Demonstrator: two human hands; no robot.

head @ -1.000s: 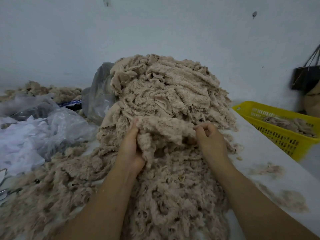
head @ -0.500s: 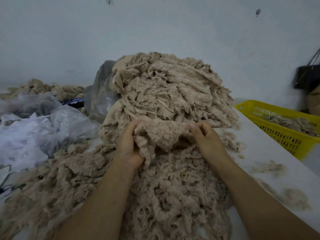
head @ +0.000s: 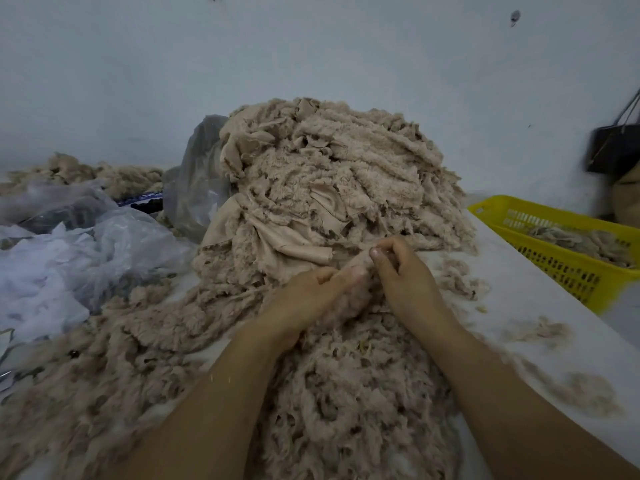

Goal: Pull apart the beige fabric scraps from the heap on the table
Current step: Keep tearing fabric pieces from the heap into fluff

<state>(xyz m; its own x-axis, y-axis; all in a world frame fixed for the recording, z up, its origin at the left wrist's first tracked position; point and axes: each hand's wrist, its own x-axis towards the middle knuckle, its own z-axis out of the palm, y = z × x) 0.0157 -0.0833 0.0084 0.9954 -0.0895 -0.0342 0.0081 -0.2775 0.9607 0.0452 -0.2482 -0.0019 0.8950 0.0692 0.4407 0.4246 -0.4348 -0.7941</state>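
A tall heap of beige fabric scraps [head: 332, 181] rises at the middle of the white table [head: 540, 306]. Loose fluffy beige scraps [head: 346, 403] spread from its foot toward me and to the left. At the foot of the heap my left hand [head: 311, 296] and my right hand [head: 405, 275] sit close together. Both grip the same small clump of beige scrap [head: 353, 285], fingers curled round it and thumbs nearly touching. The clump's lower part is hidden between my hands.
Crumpled clear and white plastic bags [head: 86, 251] lie at the left, with a grey bag [head: 197, 181] against the heap. A yellow basket [head: 561, 258] holding some scraps stands at the right table edge. A dark bag [head: 613, 150] hangs on the wall. Small tufts [head: 533, 330] dot the table.
My hands have moved down and together, from a wide grip on a broad scrap to a tight joint grip on a small clump at the heap's foot.
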